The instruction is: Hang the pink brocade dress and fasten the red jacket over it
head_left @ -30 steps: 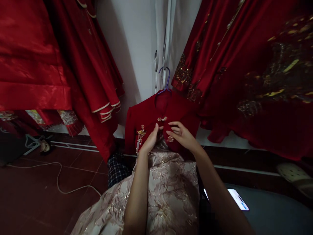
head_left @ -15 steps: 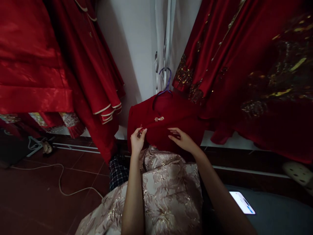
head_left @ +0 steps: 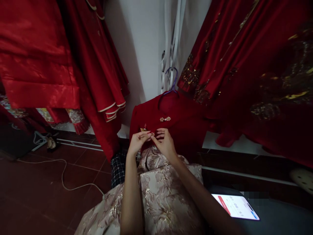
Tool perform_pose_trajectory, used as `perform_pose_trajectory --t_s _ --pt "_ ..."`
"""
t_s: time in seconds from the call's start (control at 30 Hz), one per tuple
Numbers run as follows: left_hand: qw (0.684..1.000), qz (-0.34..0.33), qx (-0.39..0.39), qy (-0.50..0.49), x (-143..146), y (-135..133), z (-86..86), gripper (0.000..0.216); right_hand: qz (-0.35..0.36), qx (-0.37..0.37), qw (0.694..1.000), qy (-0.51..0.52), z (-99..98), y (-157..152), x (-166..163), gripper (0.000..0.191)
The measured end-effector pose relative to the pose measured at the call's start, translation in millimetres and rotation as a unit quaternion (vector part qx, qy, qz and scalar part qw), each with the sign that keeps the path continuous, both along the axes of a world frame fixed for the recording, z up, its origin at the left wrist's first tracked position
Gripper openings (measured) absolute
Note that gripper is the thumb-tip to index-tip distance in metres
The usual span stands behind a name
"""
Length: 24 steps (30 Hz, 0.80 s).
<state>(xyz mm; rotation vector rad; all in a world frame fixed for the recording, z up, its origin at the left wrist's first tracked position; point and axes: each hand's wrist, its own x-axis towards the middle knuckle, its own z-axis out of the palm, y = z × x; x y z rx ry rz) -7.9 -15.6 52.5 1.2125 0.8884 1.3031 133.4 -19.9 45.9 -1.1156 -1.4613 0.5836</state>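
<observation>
Red jacket (head_left: 188,127) | right hand (head_left: 166,145) now beside left hand (head_left: 138,142) | earlier: well apart

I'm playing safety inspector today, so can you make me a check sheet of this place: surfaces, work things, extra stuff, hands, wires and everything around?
Surface: grey surface at lower right; tiled floor at left.
Job's things: red garment on a purple hanger; beaded clasp on its front; patterned fabric below.
Clutter: lit phone on the grey surface; what looks like a shoe, far left.
Hands: left hand and right hand meet at a small beaded piece; grip too small to tell.
Cables: one pale cable across the floor.
Surroundings: plain red clothes hang left, sequinned ones right; white wall behind.
</observation>
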Motion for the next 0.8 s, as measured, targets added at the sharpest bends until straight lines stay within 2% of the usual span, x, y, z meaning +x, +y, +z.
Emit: perform_pose_trajectory --t_s 0.17,0.23,0.33,0.57,0.8 --pt "0.993 0.091 0.041 0.056 0 11 -9.7 0.03 0.051 -0.018 0.998 0.041 -1.1 11 -2 0.036" --pt "0.981 0.154 0.083 0.086 0 15 -13.8 0.029 0.048 -0.021 0.998 0.041 -1.6 13 0 0.033" --pt "0.961 0.227 0.136 0.082 2 21 -19.5 0.031 0.038 -0.018 0.999 0.033 0.1 14 4 0.032" --pt "0.968 0.205 0.135 0.052 12 30 -31.3 0.03 0.034 0.014 0.999 -0.019 10.7 18 2 0.025" --pt "0.981 0.167 0.096 -0.003 11 32 -36.1 0.036 0.021 0.038 0.996 -0.073 9.3 31 0 0.023"
